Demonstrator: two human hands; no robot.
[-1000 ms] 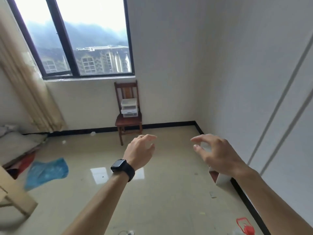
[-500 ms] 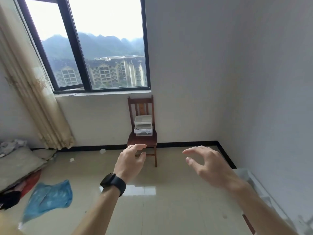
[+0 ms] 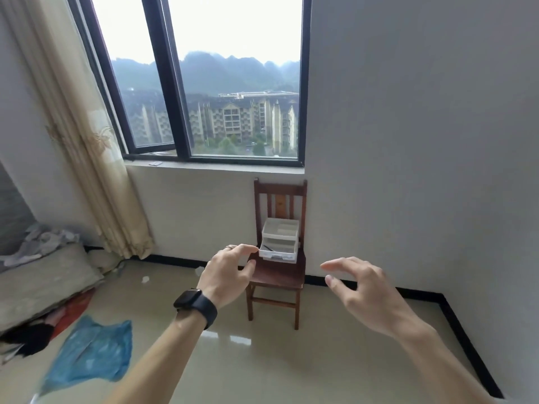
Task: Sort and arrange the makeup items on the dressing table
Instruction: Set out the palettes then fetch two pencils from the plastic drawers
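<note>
Left hand point(image 3: 226, 275) and right hand point(image 3: 361, 290) hovering empty, fingers loosely spread, before the drawer box point(image 3: 280, 240) on the chair point(image 3: 280, 199)

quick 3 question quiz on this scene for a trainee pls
1. True or false: the right hand grips the white drawer unit.
2. The white drawer unit stands on: A the floor, B the wooden chair, C the window sill.
3. Fill in: the black watch sits on the ___ wrist.

Key: 1 false, the hand is open and holds nothing; 2 B; 3 left.
</note>
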